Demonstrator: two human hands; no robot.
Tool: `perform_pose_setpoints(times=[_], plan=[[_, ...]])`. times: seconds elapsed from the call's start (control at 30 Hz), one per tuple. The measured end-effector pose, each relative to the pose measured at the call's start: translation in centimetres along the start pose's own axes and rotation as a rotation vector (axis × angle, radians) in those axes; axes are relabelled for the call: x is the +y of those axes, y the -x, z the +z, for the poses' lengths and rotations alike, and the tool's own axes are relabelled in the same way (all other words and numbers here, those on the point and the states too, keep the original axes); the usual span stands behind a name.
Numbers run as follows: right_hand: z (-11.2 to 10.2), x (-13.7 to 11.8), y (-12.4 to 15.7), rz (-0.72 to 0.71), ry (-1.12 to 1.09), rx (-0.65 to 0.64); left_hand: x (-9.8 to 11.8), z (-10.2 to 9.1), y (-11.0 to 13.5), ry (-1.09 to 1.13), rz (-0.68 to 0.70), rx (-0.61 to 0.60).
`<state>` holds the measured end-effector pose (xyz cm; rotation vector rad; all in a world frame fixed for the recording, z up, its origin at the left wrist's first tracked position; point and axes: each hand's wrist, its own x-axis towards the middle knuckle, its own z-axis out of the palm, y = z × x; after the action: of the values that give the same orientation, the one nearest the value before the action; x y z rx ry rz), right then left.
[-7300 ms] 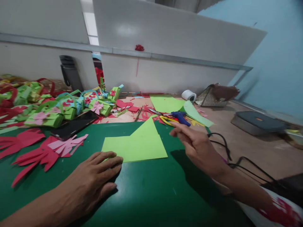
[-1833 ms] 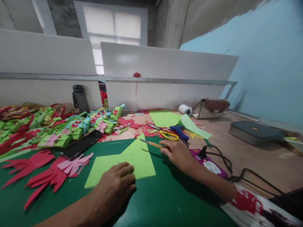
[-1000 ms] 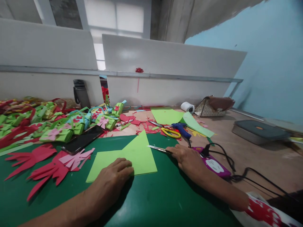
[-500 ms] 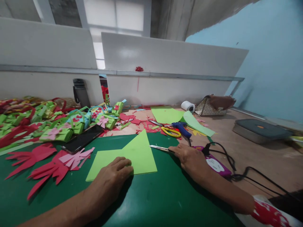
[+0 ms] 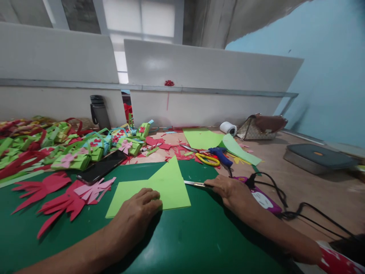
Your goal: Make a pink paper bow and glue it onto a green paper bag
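A folded sheet of light green paper (image 5: pixel 168 186) lies on the green mat (image 5: pixel 182 243), with a triangular flap pointing up and away from me. My left hand (image 5: pixel 141 207) rests on its near edge, fingers bent and together, holding it down. In my right hand (image 5: pixel 228 190) is a utility knife (image 5: pixel 196 183), gripped by the handle. Its thin blade points left, and the tip is at the paper's right edge. Whether the tip is between the paper layers I cannot tell.
Red paper cutouts (image 5: pixel 64 203) and a phone (image 5: pixel 102 167) lie left, near several small green paper bags (image 5: pixel 71 161). Beyond the mat are yellow-handled scissors (image 5: pixel 208 160), a blue glue gun (image 5: pixel 221 155) and red scraps. A purple power strip (image 5: pixel 265 199) with black cables sits right.
The knife has turned slightly, and its blade tip now meets the paper's right edge. My left hand stays on the paper. The whole view has shifted a little.
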<state>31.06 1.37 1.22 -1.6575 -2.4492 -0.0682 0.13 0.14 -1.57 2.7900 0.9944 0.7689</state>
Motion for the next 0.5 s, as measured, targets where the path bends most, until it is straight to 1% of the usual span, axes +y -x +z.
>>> perform_pose_setpoints(times=[0.27, 0.5], plan=[[-0.4, -1.2, 1.0, -0.097, -0.105, -0.069, -0.1, -0.2, -0.5, -0.054, -0.003, -0.027], [-0.2, -0.4, 1.4, -0.117, -0.143, -0.055, -0.3, 0.1, -1.2, -0.07, -0.001, -0.036]])
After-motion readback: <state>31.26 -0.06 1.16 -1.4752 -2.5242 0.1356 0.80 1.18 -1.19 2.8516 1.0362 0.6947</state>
